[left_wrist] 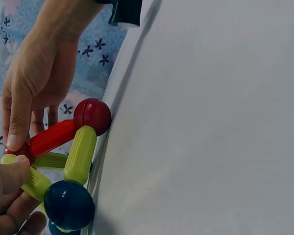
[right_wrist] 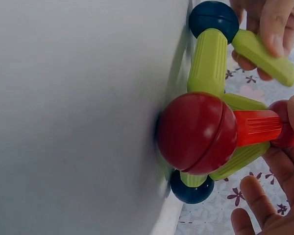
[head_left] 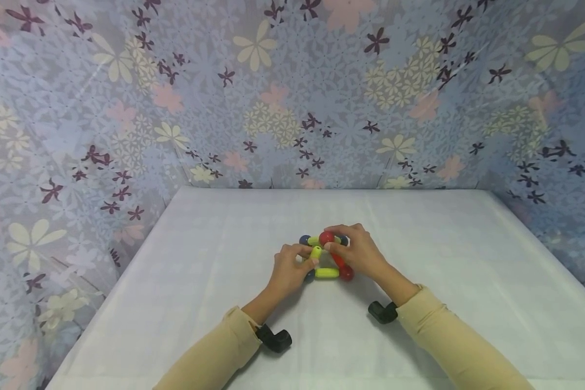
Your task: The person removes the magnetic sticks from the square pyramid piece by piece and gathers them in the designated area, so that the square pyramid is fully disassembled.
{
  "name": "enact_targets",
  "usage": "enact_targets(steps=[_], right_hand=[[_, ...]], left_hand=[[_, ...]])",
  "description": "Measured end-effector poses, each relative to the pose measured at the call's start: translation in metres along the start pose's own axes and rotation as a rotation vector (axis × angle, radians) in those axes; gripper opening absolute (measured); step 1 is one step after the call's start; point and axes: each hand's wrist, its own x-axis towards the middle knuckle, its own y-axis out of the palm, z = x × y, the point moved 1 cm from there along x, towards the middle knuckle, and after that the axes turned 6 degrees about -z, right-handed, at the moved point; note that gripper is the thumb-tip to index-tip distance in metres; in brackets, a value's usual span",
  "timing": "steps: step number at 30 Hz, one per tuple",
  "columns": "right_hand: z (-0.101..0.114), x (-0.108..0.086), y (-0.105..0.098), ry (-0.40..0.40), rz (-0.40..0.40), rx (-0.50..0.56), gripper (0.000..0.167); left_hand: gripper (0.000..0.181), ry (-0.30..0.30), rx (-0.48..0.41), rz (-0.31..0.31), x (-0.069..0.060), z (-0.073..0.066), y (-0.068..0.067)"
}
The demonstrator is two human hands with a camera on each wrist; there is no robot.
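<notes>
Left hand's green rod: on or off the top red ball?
Off: the right wrist view shows a gap between the green rod and top red ball.

Yellow-green rods (right_wrist: 207, 63); red-orange rod (right_wrist: 258, 127). Red balls (right_wrist: 196, 132), dark-blue balls (right_wrist: 213, 22). Desk (head_left: 200, 244): white. Backdrop fabric (head_left: 292, 81): blue-grey, pink/cream/maroon floral. Sleeves (head_left: 219, 346): beige.

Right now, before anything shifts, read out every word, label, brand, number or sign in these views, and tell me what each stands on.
No readable text in any view.
Red balls, blue balls, red rod, yellow-green rods: no lettering visible.
Black wrist pieces: none legible.
Backdrop: printed flowers only, no words.
</notes>
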Motion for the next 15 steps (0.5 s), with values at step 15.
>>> enact_targets(steps=[15], right_hand=[[-0.001,0.000,0.002,0.013,-0.007,0.006,0.048]], left_hand=[[0.024,-0.056,-0.028,-0.028,-0.014,0.003,-0.016]])
